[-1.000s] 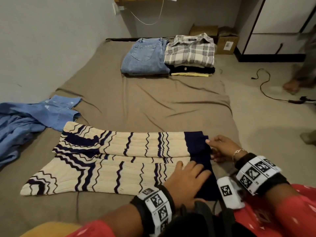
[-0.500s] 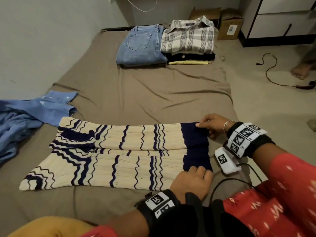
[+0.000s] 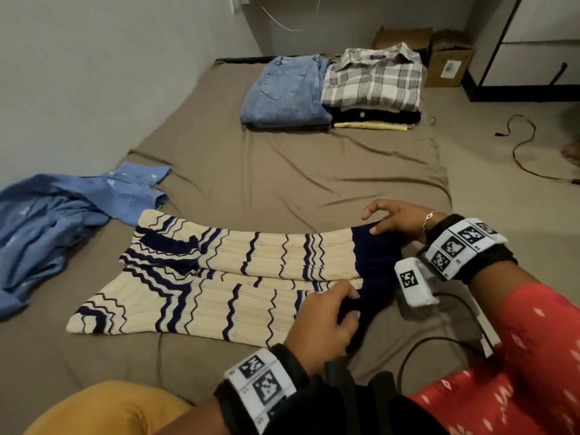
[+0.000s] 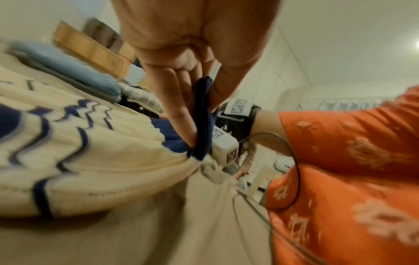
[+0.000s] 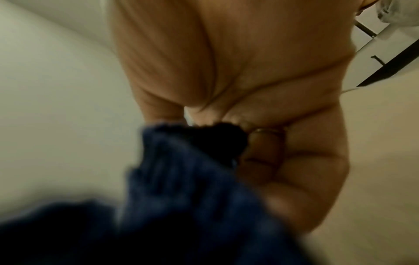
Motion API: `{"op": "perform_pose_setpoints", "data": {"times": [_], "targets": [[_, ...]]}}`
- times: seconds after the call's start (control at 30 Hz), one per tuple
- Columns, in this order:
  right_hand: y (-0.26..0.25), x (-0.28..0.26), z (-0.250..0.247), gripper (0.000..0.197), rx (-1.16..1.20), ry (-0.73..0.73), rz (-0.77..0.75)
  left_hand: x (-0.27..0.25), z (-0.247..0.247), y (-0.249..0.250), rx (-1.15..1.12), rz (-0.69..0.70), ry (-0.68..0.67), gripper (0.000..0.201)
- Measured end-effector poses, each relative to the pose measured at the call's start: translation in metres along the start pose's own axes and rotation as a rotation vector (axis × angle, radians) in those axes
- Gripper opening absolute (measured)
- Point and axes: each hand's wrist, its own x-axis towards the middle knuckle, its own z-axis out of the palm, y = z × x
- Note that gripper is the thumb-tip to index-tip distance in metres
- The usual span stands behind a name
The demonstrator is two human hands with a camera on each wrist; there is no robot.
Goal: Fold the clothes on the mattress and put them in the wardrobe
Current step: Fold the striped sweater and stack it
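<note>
A: Comparing with a second before, what changed at the sweater (image 3: pixel 238 277)?

B: The left hand (image 3: pixel 326 324) was lying flat on the dark hem then. Now its thumb and fingers (image 4: pixel 179 111) were clamped on the near corner of that hem, and the right hand (image 3: pixel 398 224) pinched the far corner, with the other fingers spread. The hem was lifted a little; the rest lay flat on the mattress (image 3: pixel 298 177).

A: And for the task?

B: I think the next fold, hem toward the collar, was beginning. The jeans (image 3: pixel 285 92) and checked shirt (image 3: pixel 373 80) were already folded at the far end. The blue shirt (image 3: pixel 53 221) was still crumpled, and nothing was in the wardrobe (image 3: pixel 533 42) yet, as far as I could see.
</note>
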Motion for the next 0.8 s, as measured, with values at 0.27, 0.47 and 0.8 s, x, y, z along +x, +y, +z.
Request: {"op": "perform_pose_setpoints", "data": {"times": [0.27, 0.47, 0.8], "targets": [[-0.113, 0.036, 0.062, 0.018, 0.165, -0.032, -0.076, -0.036, -0.126, -0.047, -0.486, -0.404, 0.075, 0.020], [-0.136, 0.073, 0.146, 0.014, 0.056, -0.171, 0.001, -0.048, -0.176, -0.096, -0.296, -0.703, 0.031, 0.033], [-0.076, 0.074, 0.112, 0.017, 0.130, 0.190, -0.017, -0.013, -0.159, -0.075, 0.303, -0.449, 0.273, 0.012]]}}
